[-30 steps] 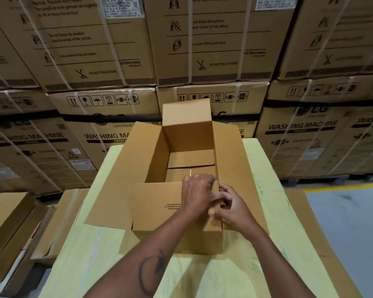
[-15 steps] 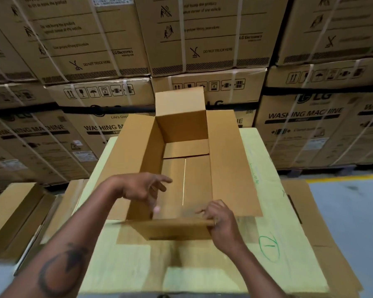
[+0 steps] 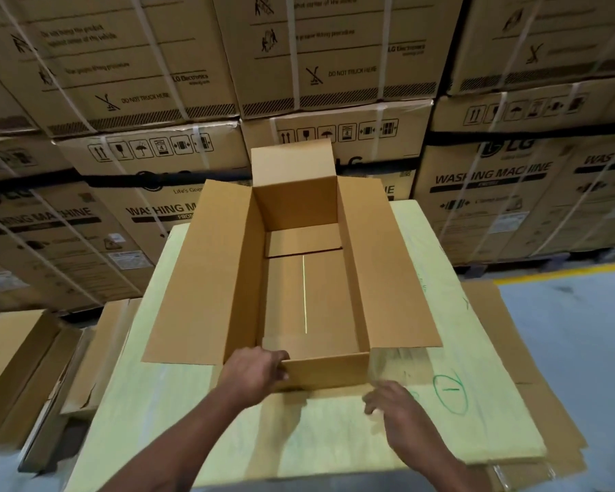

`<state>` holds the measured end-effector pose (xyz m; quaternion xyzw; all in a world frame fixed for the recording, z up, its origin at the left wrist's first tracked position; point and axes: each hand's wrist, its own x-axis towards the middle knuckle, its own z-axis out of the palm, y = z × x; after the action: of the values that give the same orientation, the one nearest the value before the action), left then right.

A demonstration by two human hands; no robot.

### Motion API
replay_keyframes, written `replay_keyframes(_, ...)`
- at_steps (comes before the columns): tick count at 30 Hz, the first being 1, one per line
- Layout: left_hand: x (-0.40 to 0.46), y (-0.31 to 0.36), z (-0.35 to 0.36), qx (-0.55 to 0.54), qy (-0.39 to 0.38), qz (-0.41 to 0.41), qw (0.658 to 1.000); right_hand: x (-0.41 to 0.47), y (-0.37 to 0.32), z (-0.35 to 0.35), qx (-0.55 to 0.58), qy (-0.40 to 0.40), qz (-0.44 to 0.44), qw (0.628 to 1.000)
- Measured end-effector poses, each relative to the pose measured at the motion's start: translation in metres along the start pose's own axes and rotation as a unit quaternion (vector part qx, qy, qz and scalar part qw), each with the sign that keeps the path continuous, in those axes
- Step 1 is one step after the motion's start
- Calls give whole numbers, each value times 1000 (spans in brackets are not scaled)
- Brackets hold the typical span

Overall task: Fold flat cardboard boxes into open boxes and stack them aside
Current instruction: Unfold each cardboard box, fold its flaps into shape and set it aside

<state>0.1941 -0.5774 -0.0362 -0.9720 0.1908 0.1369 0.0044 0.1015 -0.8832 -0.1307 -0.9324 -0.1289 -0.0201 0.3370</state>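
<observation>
Warehouse, wall of strapped washing machine cartons (image 3: pixel 483 179) behind a table with a pale green top (image 3: pixel 178 403). Open cardboard box (image 3: pixel 309 292) sits upright at the table's middle, side flaps splayed out, far flap standing up, bottom flaps folded flat inside. Left hand (image 3: pixel 253 374) grips the box's near-left corner, fingers curled on the near wall. Right hand (image 3: pixel 391 403) is just beside the near-right corner, fingers loosely bent, holding nothing; motion-blurred. Flat boxes (image 3: pixel 25 367) stacked lower left.
</observation>
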Motion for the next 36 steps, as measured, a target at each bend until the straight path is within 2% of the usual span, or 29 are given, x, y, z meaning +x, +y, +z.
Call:
replay_keyframes(1,-1,-1,4,2,22,0,1000,1,-4,3,102,44,113,987)
replay_keyframes(2,-3,-4,6,-2,32,1,999,6,-15,2,182,89,194,960)
replay_keyframes(3,-3,-8,6,-16,40,6,999,15,-27,-3,232,119,238,935)
replay_keyframes(5,-6,-19,3,-62,49,16,997,38,-54,-20,314,114,271,903)
replay_keyframes(6,-9,-23,1,-92,53,19,994,49,-67,-29,341,103,250,900)
replay_keyframes(8,-14,-29,0,-181,58,12,982,69,-99,-43,288,89,187,935)
replay_keyframes(11,-20,-34,2,-352,49,-5,935,89,-140,-54,77,127,166,975)
replay_keyframes(13,-24,-36,2,-460,49,9,886,98,-161,-63,-34,180,124,975)
replay_keyframes(15,-32,-40,0,-574,18,38,818,103,-186,-71,-88,216,53,971)
replay_keyframes(17,-45,-49,4,-645,-28,57,761,106,-214,-73,-131,218,-15,967)
replay_keyframes(19,-54,-61,15,-660,-59,74,745,109,-248,-67,-172,144,-32,974)
replay_keyframes(21,-58,-75,19,-695,-75,67,712,114,-275,-48,-180,0,13,984)
replay_keyframes(24,-65,-91,-3,-793,-65,25,605,120,-284,-13,-151,-156,38,976)
replay_keyframes(26,-62,-107,-27,-829,-27,-26,558,128,-277,10,-185,-191,-1,964)
replay_keyframes(27,-59,-114,-37,-823,-9,-48,566,133,-273,18,-201,-195,-13,960)
replay_keyframes(30,-51,-122,-63,-765,-1,-85,638,147,-268,28,-211,-175,-17,962)
replay_keyframes(31,-47,-124,-70,-759,14,-102,643,152,-268,27,-199,-168,-17,965)
replay_keyframes(34,-40,-129,-99,-775,68,-99,621,165,-258,12,-137,-113,19,984)
replay_keyframes(36,-33,-134,-116,-733,112,-70,668,174,-245,4,-126,-54,32,990)
